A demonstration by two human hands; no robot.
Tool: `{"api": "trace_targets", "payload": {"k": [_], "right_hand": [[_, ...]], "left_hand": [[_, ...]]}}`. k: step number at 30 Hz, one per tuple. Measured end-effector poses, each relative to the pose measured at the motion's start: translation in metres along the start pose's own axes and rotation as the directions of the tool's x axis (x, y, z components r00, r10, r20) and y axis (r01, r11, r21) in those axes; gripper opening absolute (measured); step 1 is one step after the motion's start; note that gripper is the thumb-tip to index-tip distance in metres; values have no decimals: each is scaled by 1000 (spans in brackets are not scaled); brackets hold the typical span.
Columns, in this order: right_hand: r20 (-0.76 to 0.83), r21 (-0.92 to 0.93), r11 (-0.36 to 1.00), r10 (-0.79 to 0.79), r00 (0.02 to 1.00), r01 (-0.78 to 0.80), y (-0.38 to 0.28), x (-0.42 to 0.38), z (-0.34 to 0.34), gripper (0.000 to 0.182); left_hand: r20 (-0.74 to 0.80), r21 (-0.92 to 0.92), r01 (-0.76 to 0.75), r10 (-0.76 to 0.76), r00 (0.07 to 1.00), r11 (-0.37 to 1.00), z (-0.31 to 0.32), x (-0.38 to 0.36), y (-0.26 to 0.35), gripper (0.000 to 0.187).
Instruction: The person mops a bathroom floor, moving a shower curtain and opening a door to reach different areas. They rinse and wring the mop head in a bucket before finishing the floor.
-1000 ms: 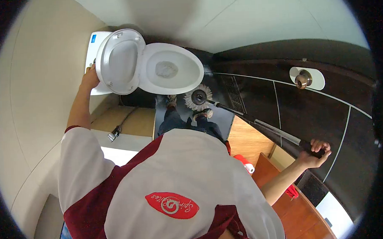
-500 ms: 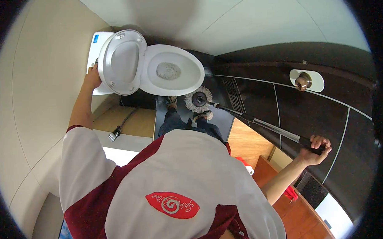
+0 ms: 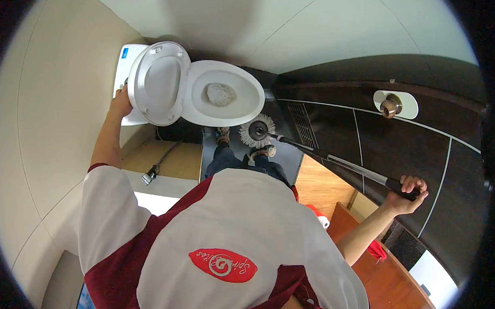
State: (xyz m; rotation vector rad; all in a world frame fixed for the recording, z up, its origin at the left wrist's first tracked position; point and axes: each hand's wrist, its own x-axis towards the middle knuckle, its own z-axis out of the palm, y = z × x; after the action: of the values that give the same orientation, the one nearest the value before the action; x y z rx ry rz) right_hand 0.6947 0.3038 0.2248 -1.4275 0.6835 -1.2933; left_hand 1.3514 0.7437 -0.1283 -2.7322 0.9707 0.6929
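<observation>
My left hand (image 3: 120,101) rests on the white toilet tank (image 3: 125,66), close behind the raised lid. Its fingers are stretched out over the tank top, partly hidden by the lid, and it holds nothing that I can see. White foamy water (image 3: 221,94) swirls in the toilet bowl (image 3: 251,94). Far to the right, my right hand (image 3: 410,195) is wrapped round the black grip of a long mop handle (image 3: 362,171). The round mop head (image 3: 257,130), with white strands, rests on the dark floor by my feet.
A shower head (image 3: 149,175) on a hose lies left of my legs. A floor grate (image 3: 302,122) is beside the mop. A door knob (image 3: 390,106) sits on the dark door at the right. Wooden furniture (image 3: 371,270) and a red item (image 3: 377,251) show at the lower right.
The water in the bowl has become whiter and more churned. The view has shifted slightly. My left hand stays at the tank, and my right hand keeps hold of the mop handle.
</observation>
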Motion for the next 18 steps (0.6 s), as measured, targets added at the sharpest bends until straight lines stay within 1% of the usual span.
{"api": "trace_targets", "payload": {"k": [7,11,16,18], "right_hand": [[-6,-17,1000,-5,1000,4,2,1,-4,39],[-4,-32,999,-8,1000,8,1,0,-3,39],[-12,-31,999,-8,1000,8,0,-2,-5,38],[-18,-19,1000,-8,1000,7,1,-2,-5,38]], "left_hand": [[11,0,47,-47,999,999,-7,-4,8,62],[-4,4,23,-23,1000,1000,-6,-4,8,63],[-48,65,-18,21,999,998,16,6,-10,63],[-53,34,-12,14,999,999,17,7,-9,64]]}}
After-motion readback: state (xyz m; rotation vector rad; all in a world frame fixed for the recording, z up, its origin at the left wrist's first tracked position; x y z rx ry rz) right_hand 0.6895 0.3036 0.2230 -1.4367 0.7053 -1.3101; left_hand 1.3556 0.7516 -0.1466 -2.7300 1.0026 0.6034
